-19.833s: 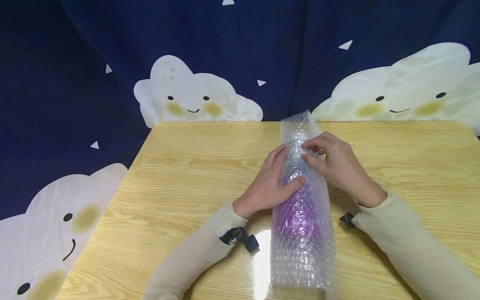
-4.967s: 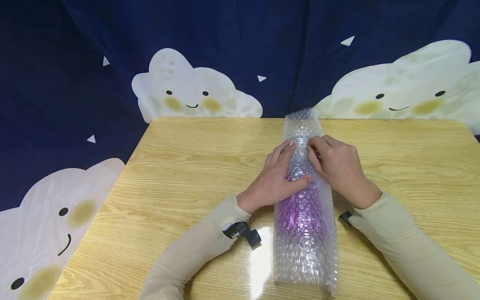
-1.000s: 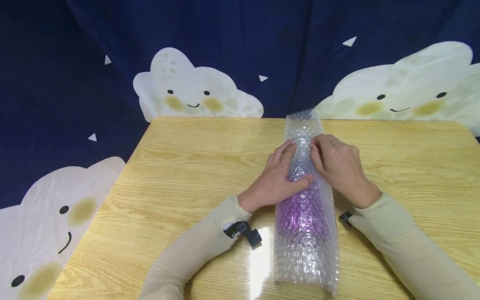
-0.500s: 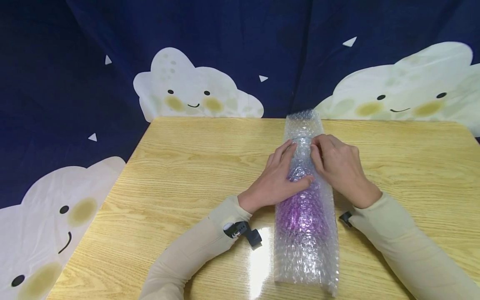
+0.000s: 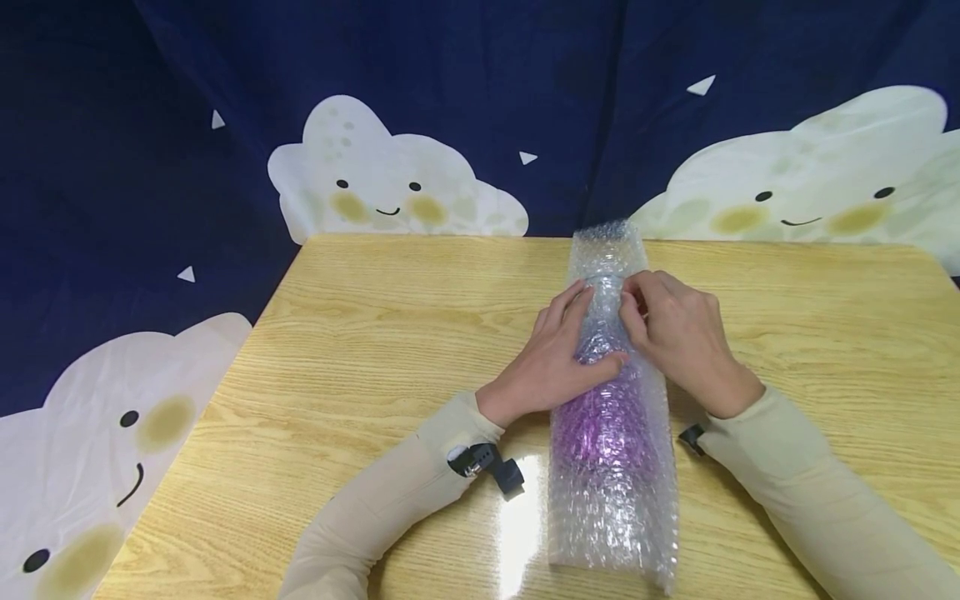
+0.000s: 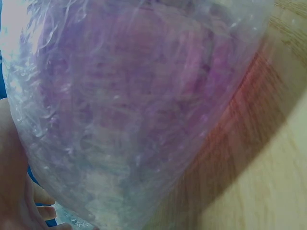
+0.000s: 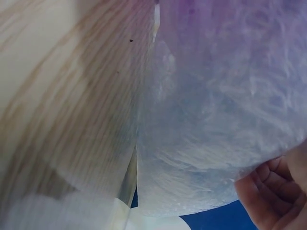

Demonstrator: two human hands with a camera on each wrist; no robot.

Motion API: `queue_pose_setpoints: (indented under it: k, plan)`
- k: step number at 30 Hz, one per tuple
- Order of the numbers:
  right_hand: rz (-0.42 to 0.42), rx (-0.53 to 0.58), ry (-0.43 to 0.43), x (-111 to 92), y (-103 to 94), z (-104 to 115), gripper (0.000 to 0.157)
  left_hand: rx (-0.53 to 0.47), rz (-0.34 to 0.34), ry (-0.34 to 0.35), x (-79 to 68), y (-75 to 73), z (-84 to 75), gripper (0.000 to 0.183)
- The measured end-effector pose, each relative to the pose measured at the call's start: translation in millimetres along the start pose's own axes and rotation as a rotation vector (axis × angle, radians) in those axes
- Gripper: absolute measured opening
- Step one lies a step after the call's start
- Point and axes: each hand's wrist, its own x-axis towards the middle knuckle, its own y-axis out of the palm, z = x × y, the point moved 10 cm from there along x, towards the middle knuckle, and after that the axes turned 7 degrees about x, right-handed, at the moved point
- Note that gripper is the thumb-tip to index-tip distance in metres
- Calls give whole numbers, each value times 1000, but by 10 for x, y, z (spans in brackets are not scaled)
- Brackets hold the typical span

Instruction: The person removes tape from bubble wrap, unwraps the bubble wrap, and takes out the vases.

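A long bundle of clear bubble wrap [image 5: 611,517] lies lengthwise on the wooden table, its far end standing out past the back edge. Something purple [image 5: 603,425] shows through the layers; its exact shape is blurred by the wrap. My left hand [image 5: 551,354] rests across the bundle's left side, fingers stretched forward and thumb laid over the top. On the other side, my right hand [image 5: 675,329] has curled fingers, with thumb and index finger pinching at the wrap's surface near the narrower upper part. The right wrist view shows those fingertips [image 7: 249,187] against the wrap.
The wooden table [image 5: 375,333] extends to both sides of the bundle. Behind it hangs a dark blue curtain [image 5: 450,67] printed with smiling clouds. A black wrist camera [image 5: 487,467] sits on the left sleeve, another [image 5: 693,437] on the right.
Since the oldest frame, the right hand's spread thumb and fingers have come together at the wrap, and the bundle sits slightly further right. Over the last second almost nothing has moved.
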Motion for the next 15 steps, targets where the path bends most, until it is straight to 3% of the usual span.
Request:
queue_pose_setpoints:
  k: [15]
  plan:
    - [30,51,-46,15,-9,26,10,4,3,-7,3,7,8,101]
